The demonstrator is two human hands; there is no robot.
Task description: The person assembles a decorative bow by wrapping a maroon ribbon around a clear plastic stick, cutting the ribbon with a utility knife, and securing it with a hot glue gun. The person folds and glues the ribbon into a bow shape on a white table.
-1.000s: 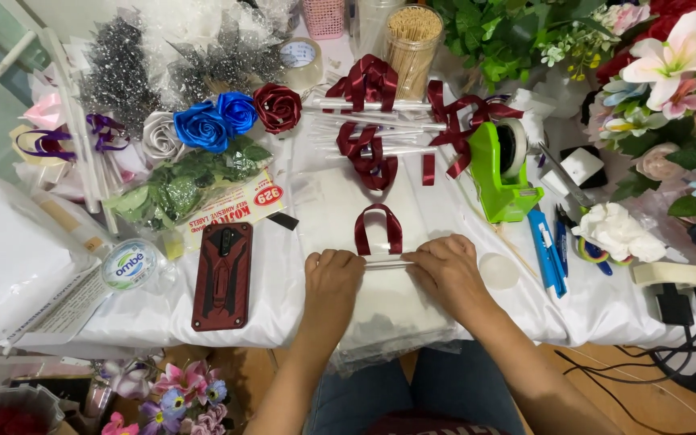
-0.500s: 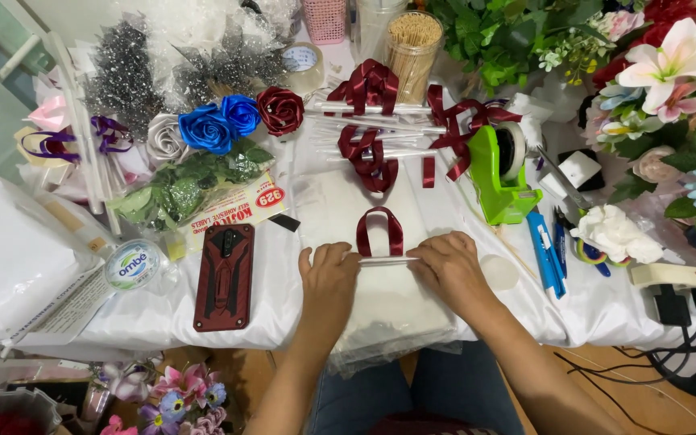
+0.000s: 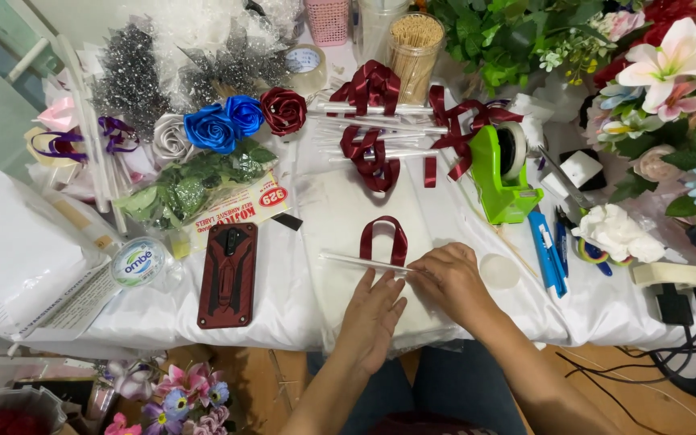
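Note:
A dark red ribbon loop [image 3: 383, 238] lies arched on the white cloth [image 3: 283, 290], its ends on a thin white stick [image 3: 354, 261]. My right hand [image 3: 450, 278] pinches the stick's right end beside the loop. My left hand [image 3: 374, 310] rests flat just below the stick, fingers spread, fingertips near the ribbon's ends. More finished red ribbon loops on sticks [image 3: 374, 145] lie farther back.
A green tape dispenser [image 3: 501, 173] stands to the right, blue pens [image 3: 547, 250] beside it. A red-and-black phone case [image 3: 228, 274] lies at left. Blue, red and silver ribbon roses [image 3: 219, 125], a jar of toothpicks [image 3: 416, 44] and artificial flowers [image 3: 670, 72] crowd the back.
My left hand has slid down and right off the stick's left end and opened flat. The stick's left part now shows. My right hand stays at the right end.

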